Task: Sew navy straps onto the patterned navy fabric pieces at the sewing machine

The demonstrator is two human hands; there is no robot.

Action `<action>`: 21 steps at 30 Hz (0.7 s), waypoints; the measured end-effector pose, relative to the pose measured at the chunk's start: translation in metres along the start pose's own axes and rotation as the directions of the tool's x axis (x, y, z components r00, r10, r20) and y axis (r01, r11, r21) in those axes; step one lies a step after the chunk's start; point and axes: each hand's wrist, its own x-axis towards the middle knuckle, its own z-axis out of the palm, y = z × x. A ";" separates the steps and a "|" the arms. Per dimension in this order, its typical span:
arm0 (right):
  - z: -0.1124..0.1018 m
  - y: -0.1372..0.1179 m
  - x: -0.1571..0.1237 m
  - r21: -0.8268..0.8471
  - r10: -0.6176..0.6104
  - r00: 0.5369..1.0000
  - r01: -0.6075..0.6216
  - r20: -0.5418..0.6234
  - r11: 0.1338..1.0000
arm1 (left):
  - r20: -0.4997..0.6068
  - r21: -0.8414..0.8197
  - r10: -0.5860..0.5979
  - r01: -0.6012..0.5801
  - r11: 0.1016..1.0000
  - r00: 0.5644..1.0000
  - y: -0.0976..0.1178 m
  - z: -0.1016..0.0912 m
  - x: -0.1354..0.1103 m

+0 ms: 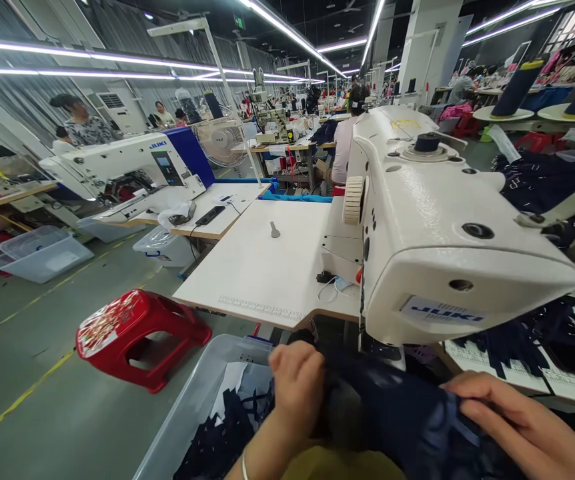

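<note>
Dark navy fabric stretches between my two hands, just below the head of a white JUKI sewing machine. My left hand is closed on the fabric's left part, with its knuckles up. On the right, my right hand pinches the fabric between thumb and fingers, near a folded or seamed part. The fabric's lower portion runs out of view, and its exact kind does not show. Below my left forearm, a clear plastic bin holds several navy strips.
A white worktable bears a small grey metal piece. At left stand a red stool and another JUKI machine. Navy strips lie at right. Thread cones stand behind. Other people sit farther back.
</note>
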 end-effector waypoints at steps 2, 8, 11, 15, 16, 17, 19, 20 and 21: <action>0.017 -0.019 0.023 -0.184 -0.237 0.966 0.216 -0.101 0.959 | -0.030 0.105 -0.050 0.053 0.993 0.998 -0.023 -0.004 0.002; 0.068 -0.046 0.060 -0.756 -0.656 0.736 0.333 -0.166 0.564 | 0.090 0.181 0.071 -0.086 0.980 0.993 -0.032 -0.003 0.001; 0.069 -0.047 0.062 -0.799 -0.653 0.744 0.303 -0.143 0.520 | 0.326 -0.006 0.480 -0.505 0.863 0.815 -0.008 -0.001 0.001; 0.061 -0.040 0.060 -0.694 -0.571 0.794 0.293 -0.206 0.658 | 0.474 -0.135 0.614 -0.636 0.759 0.632 0.016 0.003 0.003; 0.060 -0.038 0.059 -0.662 -0.542 0.810 0.281 -0.225 0.695 | 0.472 -0.146 0.613 -0.629 0.764 0.634 0.018 0.004 0.003; 0.060 -0.036 0.058 -0.641 -0.524 0.817 0.273 -0.239 0.718 | 0.457 -0.154 0.617 -0.626 0.764 0.641 0.020 0.005 0.002; 0.063 -0.032 0.056 -0.647 -0.545 0.800 0.280 -0.251 0.709 | 0.433 -0.157 0.612 -0.613 0.775 0.662 0.023 0.008 0.001; 0.065 -0.030 0.055 -0.671 -0.574 0.783 0.294 -0.240 0.681 | 0.428 -0.159 0.600 -0.597 0.787 0.676 0.024 0.009 0.001; 0.068 -0.029 0.055 -0.702 -0.607 0.763 0.307 -0.223 0.643 | 0.427 -0.167 0.588 -0.579 0.798 0.687 0.025 0.010 0.001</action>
